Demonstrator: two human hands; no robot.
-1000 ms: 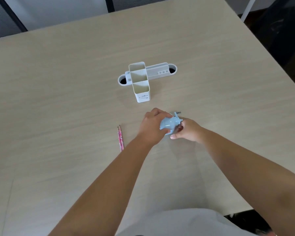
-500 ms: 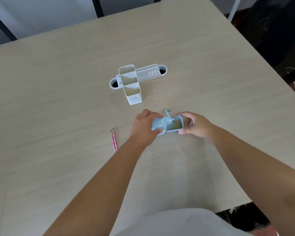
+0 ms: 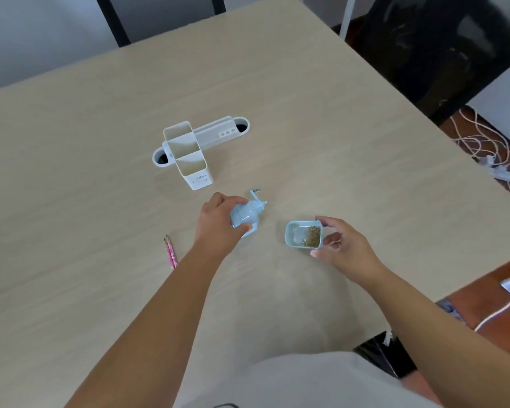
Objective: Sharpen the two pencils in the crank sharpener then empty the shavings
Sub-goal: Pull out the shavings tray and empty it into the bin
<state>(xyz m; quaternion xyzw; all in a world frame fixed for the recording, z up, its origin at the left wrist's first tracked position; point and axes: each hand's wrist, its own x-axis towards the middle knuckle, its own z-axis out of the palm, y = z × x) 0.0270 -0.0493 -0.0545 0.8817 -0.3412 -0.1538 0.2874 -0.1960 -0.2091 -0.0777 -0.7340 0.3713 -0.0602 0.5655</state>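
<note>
I am looking down at a pale wooden table (image 3: 100,201) where I am partway through emptying a crank sharpener (image 3: 246,215), and my left hand (image 3: 218,223) is wrapping its curled fingers around the light blue body, pinning it to the tabletop with the crank handle pointing away from me. My right hand (image 3: 340,245) is holding the shavings drawer (image 3: 304,237), now fully out of the sharpener and near it on its right, with my thumb and fingers pinching its right end. The drawer is sitting open side up, and a small heap of brown shavings (image 3: 312,236) is lying against the end nearest my fingers. The two pink pencils (image 3: 170,252) are lying side by side on the table left of my left wrist, points facing away (I cannot tell from here how sharp they are). A white desk organiser (image 3: 189,156) is standing further back. I judge the tipping-out step is not yet done. The risk is that I am gripping the drawer by one end only, so a tilt or a bump while carrying it could be scattering shavings over the table, and no bin is showing in view
</note>
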